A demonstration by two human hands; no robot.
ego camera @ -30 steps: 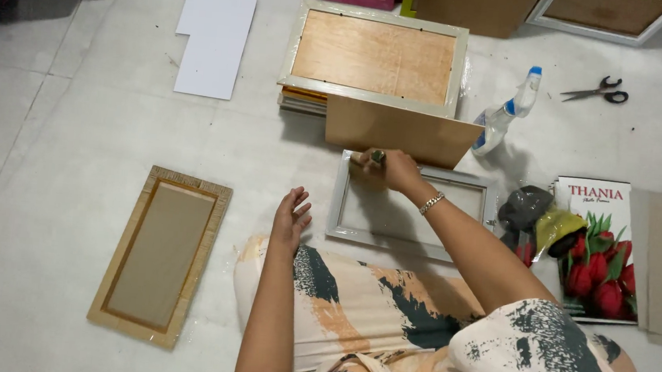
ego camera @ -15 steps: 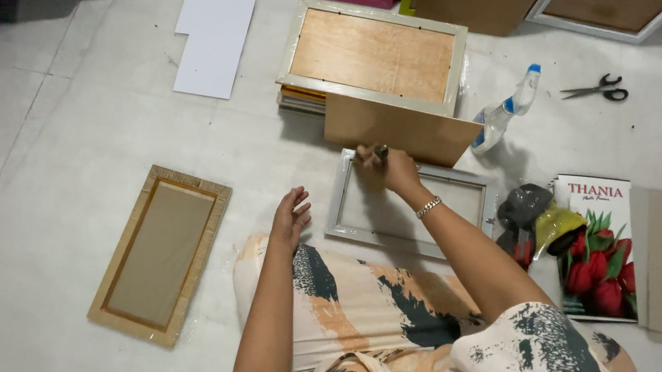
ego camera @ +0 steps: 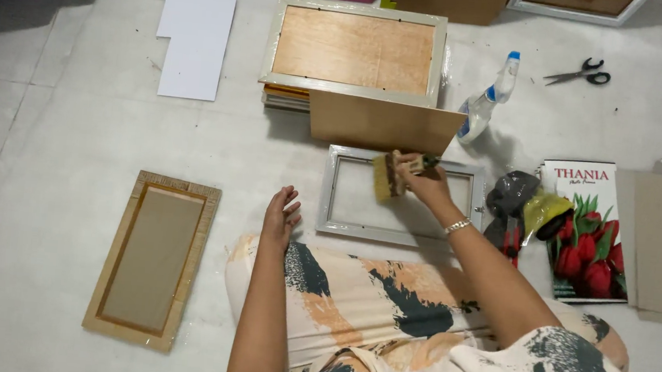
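Right hand [ego camera: 421,179]: closed around the handle of a brush [ego camera: 390,176]; bristles pale yellow, pointing left and lying over the glass of the frame.
Change, right hand: a second ago the fist sat at the frame's top edge with only a dark stub showing; half a second ago likewise. Now the brush head is in plain view, lower and further onto the glass.
Left hand [ego camera: 280,215]: open, fingers spread and slightly curled, holding nothing; resting near the frame's lower left corner, just above the knee.
Change, left hand: position as in both earlier views.
Frame [ego camera: 337,202]: silver-grey, flat on the floor directly in front of the person; unmoved.
Board [ego camera: 384,124]: brown, tilted, touching the frame's top edge, leaning toward the stack behind it.
Stack [ego camera: 356,50]: a large frame with wooden back, lying on other pieces; unmoved.
Gold frame [ego camera: 152,258]: face down on the floor, well to the left.
Spray bottle [ego camera: 488,101]: lying right of the board.
Scissors [ego camera: 580,72]: upper right, apart.
Book [ego camera: 589,232]: red flowers on cover, right of the frame.
Cloths [ego camera: 523,203]: dark and yellow, between frame and book.
Paper [ego camera: 195,34]: white sheets, upper left.
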